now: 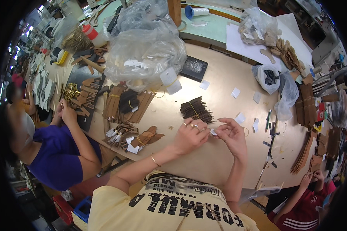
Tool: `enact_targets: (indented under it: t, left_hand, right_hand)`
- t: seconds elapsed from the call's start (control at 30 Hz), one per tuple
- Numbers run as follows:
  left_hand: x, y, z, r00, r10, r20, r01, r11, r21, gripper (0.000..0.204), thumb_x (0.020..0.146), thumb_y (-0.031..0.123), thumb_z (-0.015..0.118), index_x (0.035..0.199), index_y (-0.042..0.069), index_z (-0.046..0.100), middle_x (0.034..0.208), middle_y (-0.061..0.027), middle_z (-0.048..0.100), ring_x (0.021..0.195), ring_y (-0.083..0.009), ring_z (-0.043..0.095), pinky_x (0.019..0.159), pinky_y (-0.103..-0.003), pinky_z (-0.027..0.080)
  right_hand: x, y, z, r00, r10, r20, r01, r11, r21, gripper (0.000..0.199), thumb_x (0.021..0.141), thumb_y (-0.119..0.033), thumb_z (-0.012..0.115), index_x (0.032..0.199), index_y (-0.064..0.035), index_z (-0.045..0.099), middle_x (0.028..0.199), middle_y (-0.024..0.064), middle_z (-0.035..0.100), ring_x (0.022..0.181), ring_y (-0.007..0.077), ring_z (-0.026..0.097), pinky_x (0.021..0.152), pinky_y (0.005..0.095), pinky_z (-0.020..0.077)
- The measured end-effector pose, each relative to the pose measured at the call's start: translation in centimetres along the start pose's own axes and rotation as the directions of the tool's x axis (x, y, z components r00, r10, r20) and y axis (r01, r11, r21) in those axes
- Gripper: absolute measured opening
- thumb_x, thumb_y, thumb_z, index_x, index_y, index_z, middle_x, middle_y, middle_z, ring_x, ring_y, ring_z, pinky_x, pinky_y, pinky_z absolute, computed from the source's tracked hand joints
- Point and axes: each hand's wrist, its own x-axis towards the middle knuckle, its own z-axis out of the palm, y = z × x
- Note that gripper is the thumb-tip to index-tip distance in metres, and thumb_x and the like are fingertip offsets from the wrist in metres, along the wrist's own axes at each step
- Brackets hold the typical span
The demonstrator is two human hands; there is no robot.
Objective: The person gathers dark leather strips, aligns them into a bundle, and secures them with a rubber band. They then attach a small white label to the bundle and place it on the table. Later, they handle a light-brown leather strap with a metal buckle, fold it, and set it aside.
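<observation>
My left hand, with rings on its fingers, is closed in a pinch over the table. Facing it, my right hand pinches with thumb and forefinger, the other fingers curled above. Between the fingertips of both is a small white paper slip; anything else in the pinch is too small to make out. Just beyond my hands lies a bundle of dark brown strips, with a yellowish rubber band around it. A loose rubber band lies beside my right hand.
White paper pieces lie scattered rightward. Brown strap bundles sit at left, near a co-worker in purple. Behind are a large plastic bag and a black tray. A pen lies right; another co-worker works lower right.
</observation>
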Motion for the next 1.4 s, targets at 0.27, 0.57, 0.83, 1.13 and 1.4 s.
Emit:
enact_targets:
  t: [0.27,0.57,0.83,1.13,1.4]
  left_hand:
    - [1.7,-5.1,-2.8,0.967,-0.164,0.194,0.181,0.981,-0.074,0.028,0.079,-0.002,0.062,0.107,0.002,0.064,0.113,-0.0136,0.058,0.099,-0.0319,0.06,0.085,-0.041,0.049]
    - [3.7,-7.6,-3.7,0.886,0.001,0.464,0.031,0.998,-0.06,0.022,0.079,-0.003,0.055,0.1,-0.004,0.062,0.115,-0.0151,0.056,0.106,-0.0326,0.057,0.088,-0.039,0.05]
    - [2.8,-8.6,-2.7,0.901,0.035,0.433,0.02,0.992,-0.122,0.019,0.083,0.0,0.053,0.102,-0.003,0.054,0.116,-0.0143,0.052,0.104,-0.0319,0.057,0.085,-0.039,0.05]
    - [1.8,-9.0,-1.9,0.955,-0.044,0.292,0.118,0.964,-0.238,0.018,0.081,-0.004,0.061,0.099,0.0,0.058,0.107,-0.015,0.055,0.094,-0.0341,0.059,0.079,-0.039,0.05]
    - [1.5,-8.3,-1.4,0.964,-0.211,0.161,0.253,0.915,-0.314,0.027,0.082,0.005,0.067,0.107,0.002,0.059,0.114,-0.018,0.053,0.102,-0.0362,0.056,0.086,-0.042,0.047]
  right_hand:
    - [3.2,-2.5,1.6,0.977,-0.213,-0.008,0.195,0.908,-0.371,0.029,0.084,-0.002,0.071,0.111,0.0019,0.062,0.086,0.0071,0.066,0.08,0.012,0.066,0.071,0.0243,0.0554]
    - [7.1,-3.4,4.4,0.946,-0.227,0.23,0.323,0.699,-0.638,0.018,0.084,0.0,0.067,0.102,0.0004,0.065,0.077,0.012,0.069,0.07,0.0207,0.068,0.066,0.0319,0.0516]
    - [7.1,-3.7,4.8,0.948,-0.195,0.252,0.317,0.666,-0.675,0.029,0.082,0.002,0.067,0.11,-0.0022,0.06,0.074,0.0112,0.068,0.067,0.0223,0.066,0.064,0.0328,0.0505]
    - [7.8,-3.4,5.0,0.897,-0.252,0.363,0.438,0.621,-0.65,0.036,0.083,-0.006,0.07,0.117,-0.0056,0.058,0.076,0.0077,0.07,0.069,0.0198,0.066,0.068,0.0331,0.0499]
    - [6.6,0.7,5.3,0.839,-0.538,0.086,0.48,0.654,-0.585,0.026,0.083,-0.008,0.072,0.108,-0.0042,0.065,0.092,0.0078,0.065,0.076,0.0171,0.062,0.068,0.0295,0.0502]
